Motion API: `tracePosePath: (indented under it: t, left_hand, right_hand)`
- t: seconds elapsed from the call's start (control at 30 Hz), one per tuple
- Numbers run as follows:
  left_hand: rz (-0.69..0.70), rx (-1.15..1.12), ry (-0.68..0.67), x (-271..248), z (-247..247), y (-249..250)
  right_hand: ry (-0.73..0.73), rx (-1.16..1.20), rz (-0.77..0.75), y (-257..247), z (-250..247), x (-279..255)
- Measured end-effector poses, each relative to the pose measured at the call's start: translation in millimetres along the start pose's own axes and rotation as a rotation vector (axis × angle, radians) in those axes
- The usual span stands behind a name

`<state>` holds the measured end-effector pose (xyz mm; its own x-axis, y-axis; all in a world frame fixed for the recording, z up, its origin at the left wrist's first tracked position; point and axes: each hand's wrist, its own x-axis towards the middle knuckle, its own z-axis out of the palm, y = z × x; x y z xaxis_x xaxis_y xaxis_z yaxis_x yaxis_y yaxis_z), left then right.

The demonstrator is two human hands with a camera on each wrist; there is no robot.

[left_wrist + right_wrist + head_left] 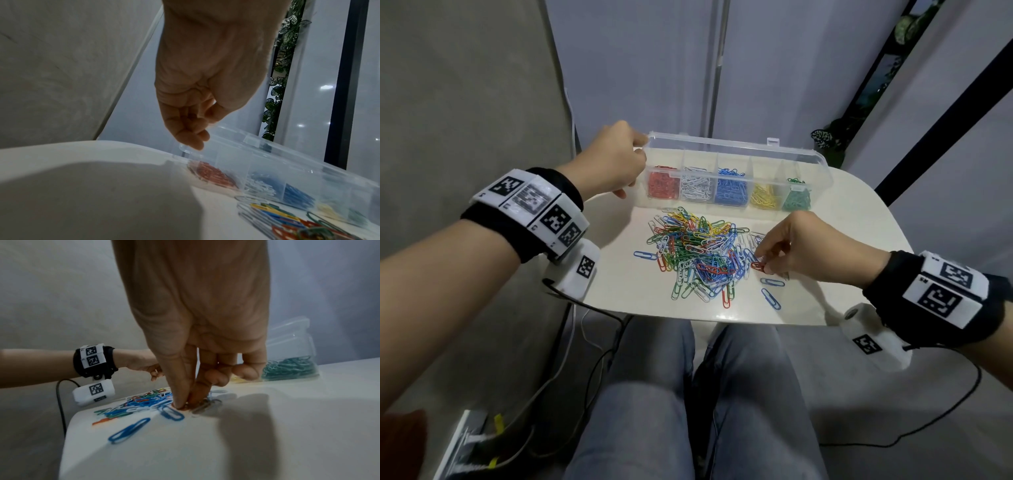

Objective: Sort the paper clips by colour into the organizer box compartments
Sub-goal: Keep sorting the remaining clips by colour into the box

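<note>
A clear organizer box stands open at the table's far side, its compartments holding red, white, blue, yellow and green clips from left to right. A mixed pile of paper clips lies in front of it. My left hand holds the box's left end, with curled fingers on the corner and the thumb over the lid edge. At the pile's right edge, my right hand pinches a red paper clip between thumb and forefinger, low on the tabletop. The other fingers are tucked in.
Loose blue clips lie near my right hand, and another one lies left of the pile. The small white table ends just before my knees. Cables hang off its left front corner.
</note>
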<state>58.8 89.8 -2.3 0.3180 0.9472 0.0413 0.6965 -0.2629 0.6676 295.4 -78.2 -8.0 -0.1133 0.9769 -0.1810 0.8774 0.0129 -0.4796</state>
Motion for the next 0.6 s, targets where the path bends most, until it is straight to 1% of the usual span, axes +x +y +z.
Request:
tracePosePath:
  t: [0.13,0.3,0.4,0.5,0.6]
  left_hand:
    - [-0.002,-0.004,-0.003,0.3,1.0,-1.0]
    - [-0.002,-0.011,-0.001,-0.2,0.2,-0.8]
    - [0.002,-0.013,-0.004,-0.9,-0.4,-1.0]
    - [0.001,-0.013,-0.007,-1.5,-0.9,-0.8]
    - [-0.003,-0.011,-0.006,-1.8,-0.7,-0.1]
  right_hand:
    - [-0.004,-0.058,-0.002,-5.0,1.2,0.1]
    - [-0.036,-0.091,0.062,-5.0,4.1,1.0]
    - [-0.008,-0.166,0.031,-5.1,3.9,0.4]
    - [0.024,-0.183,0.004,-5.3,-1.0,0.4]
    - [0.0,-0.179,-0.006,-7.4,-0.1,-0.5]
